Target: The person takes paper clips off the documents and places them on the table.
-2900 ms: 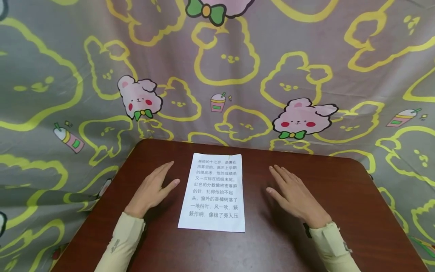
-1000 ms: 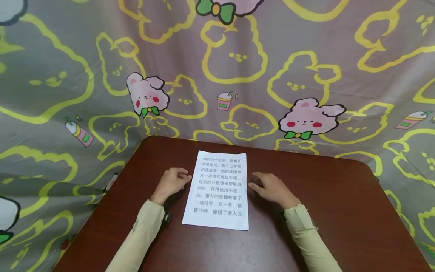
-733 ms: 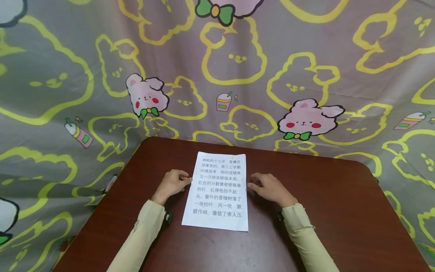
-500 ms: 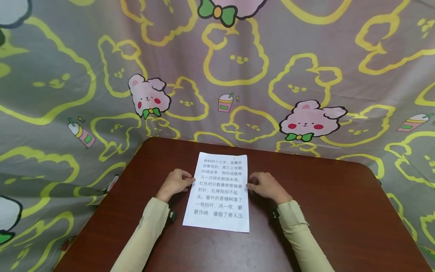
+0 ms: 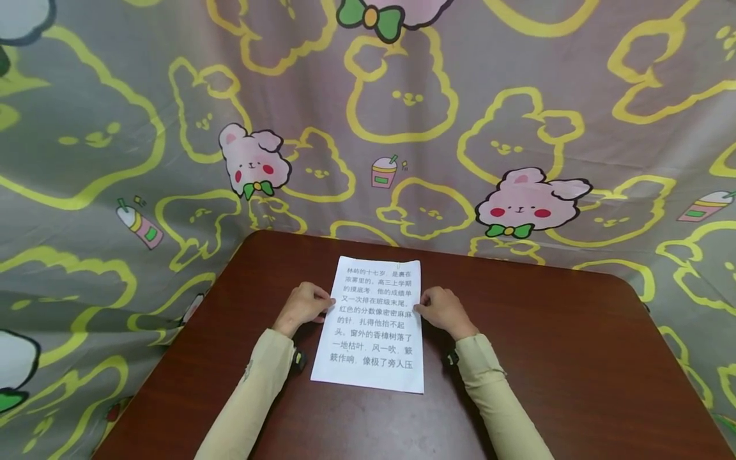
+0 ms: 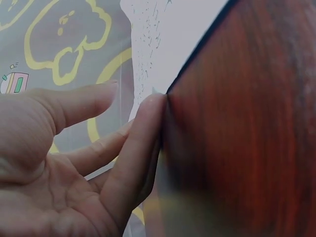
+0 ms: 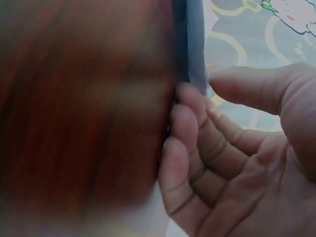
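Observation:
A white sheet of paper [image 5: 368, 377] printed with lines of Chinese characters lies upright before me on the brown table. My left hand [image 5: 303, 305] is at its left edge, thumb tip over the margin in the head view. In the left wrist view a fingertip [image 6: 155, 101] touches the paper's edge near the tabletop, and the thumb [image 6: 94, 101] stands apart from it. At the opposite edge my right hand [image 5: 445, 310] pinches the paper. The right wrist view shows that thumb [image 7: 247, 89] on the paper's face, with curled fingers [image 7: 185, 123] at its underside.
The dark reddish-brown table [image 5: 563, 358] extends on both sides of the paper. A grey curtain [image 5: 322, 83] with yellow outlines and pink rabbit prints hangs behind and to the left. Dark wrist devices [image 5: 298, 360] show at the sleeve cuffs.
Both hands began spread wide with straight fingers, then came inward to the paper's sides. In the last half second they closed in on its edges, and the right hand took hold.

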The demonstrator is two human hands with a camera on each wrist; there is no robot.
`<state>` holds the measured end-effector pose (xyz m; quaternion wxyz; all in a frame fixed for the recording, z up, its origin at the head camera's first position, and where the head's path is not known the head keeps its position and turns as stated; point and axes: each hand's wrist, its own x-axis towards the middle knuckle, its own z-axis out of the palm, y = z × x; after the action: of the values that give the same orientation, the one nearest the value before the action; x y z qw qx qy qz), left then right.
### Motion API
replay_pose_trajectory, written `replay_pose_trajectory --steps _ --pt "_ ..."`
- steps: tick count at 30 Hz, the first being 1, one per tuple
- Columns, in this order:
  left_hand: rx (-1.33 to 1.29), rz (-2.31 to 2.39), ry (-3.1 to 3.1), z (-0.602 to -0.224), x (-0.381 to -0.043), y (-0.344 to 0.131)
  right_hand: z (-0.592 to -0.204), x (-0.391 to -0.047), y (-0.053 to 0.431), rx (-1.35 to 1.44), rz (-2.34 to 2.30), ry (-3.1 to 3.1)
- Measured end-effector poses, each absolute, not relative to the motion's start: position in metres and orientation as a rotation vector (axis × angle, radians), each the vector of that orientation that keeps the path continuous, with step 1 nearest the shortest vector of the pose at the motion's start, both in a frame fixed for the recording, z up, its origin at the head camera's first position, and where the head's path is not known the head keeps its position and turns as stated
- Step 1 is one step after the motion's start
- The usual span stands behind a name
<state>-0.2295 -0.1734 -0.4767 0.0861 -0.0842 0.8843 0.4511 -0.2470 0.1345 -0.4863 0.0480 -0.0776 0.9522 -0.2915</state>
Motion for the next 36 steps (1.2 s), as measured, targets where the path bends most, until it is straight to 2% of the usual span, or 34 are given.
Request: replay_pose_trajectory --steps 12,22,36 --pt "-0.276 1.36 2.612 -0.476 -0.23 -0.175 -0.486 -0.246 0.136 -0.132 -1.32 2.71" --pt "-0.178 1.328 2.658 -0.479 -0.232 -0.179 -0.482 -0.249 0.147 -0.055 -1.651 2.38" --pt "-0.032 1.659 2.496 -0.465 -0.237 -0.185 -0.457 -0.247 0.159 -0.068 -1.751 2.297"
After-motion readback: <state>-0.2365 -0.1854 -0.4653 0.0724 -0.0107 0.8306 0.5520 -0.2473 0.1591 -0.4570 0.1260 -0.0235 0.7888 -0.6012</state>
